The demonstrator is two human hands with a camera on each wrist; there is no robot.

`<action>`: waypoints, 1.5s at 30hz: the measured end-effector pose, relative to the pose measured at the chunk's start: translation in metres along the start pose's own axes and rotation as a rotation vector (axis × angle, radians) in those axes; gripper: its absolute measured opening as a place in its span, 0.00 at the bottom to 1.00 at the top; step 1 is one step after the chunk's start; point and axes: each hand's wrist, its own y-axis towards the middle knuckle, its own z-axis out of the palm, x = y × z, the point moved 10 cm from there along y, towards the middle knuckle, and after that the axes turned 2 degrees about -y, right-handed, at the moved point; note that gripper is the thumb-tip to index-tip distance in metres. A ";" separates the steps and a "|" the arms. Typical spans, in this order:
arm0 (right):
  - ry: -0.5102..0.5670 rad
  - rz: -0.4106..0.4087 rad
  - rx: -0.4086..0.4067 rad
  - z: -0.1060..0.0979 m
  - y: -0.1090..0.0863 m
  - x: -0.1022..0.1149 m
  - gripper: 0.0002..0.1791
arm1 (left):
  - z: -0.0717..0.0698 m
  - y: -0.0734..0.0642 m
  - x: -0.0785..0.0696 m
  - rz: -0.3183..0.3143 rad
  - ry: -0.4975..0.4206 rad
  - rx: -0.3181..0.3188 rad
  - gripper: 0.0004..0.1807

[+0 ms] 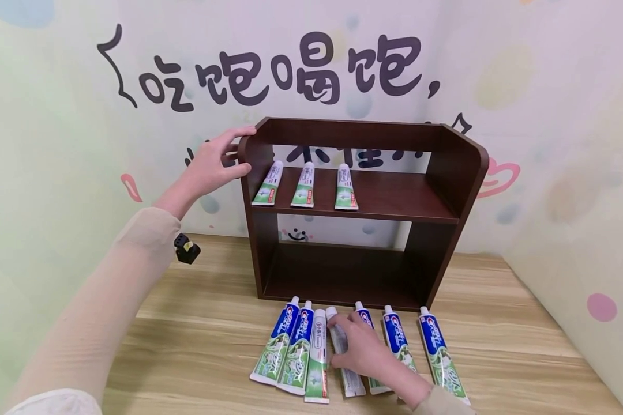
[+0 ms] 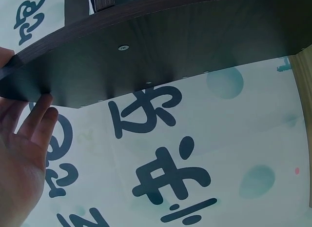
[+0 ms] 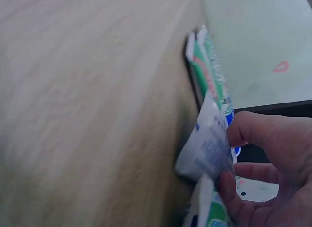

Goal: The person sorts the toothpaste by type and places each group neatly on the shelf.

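My left hand (image 1: 213, 164) holds the upper left side panel of a dark brown two-tier shelf (image 1: 363, 223); the left wrist view shows fingertips (image 2: 46, 102) against the panel's outer face. In front of the shelf, my right hand (image 1: 366, 349) pinches a toothpaste tube (image 1: 352, 383) whose pale, printed back faces up. The right wrist view has this tube (image 3: 207, 144) between thumb and fingers. Just left of it lies a white-and-green toothpaste tube (image 1: 318, 351). A blue-and-green tube (image 1: 363, 316) is partly hidden behind the right hand.
Three white-and-green tubes lean in a row on the upper tier, the middle one (image 1: 304, 185) included. More blue-and-green tubes lie on the wooden table (image 1: 187, 346), two at left and two at right. A small black object (image 1: 188, 252) is by the left forearm.
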 end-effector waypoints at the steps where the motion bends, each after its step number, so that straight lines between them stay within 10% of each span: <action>1: 0.005 0.002 0.003 -0.001 0.000 0.000 0.33 | 0.000 0.000 0.000 0.001 0.000 0.001 0.32; 14: 0.230 -0.018 0.130 -0.006 0.000 -0.003 0.32 | -0.002 0.000 0.001 0.001 -0.025 0.040 0.33; 30: 0.040 0.023 0.112 -0.006 -0.003 -0.001 0.42 | -0.002 -0.003 0.004 0.012 -0.142 0.112 0.38; 45: 0.281 0.002 0.244 -0.004 0.003 -0.008 0.46 | -0.001 -0.001 0.003 0.014 -0.124 0.099 0.37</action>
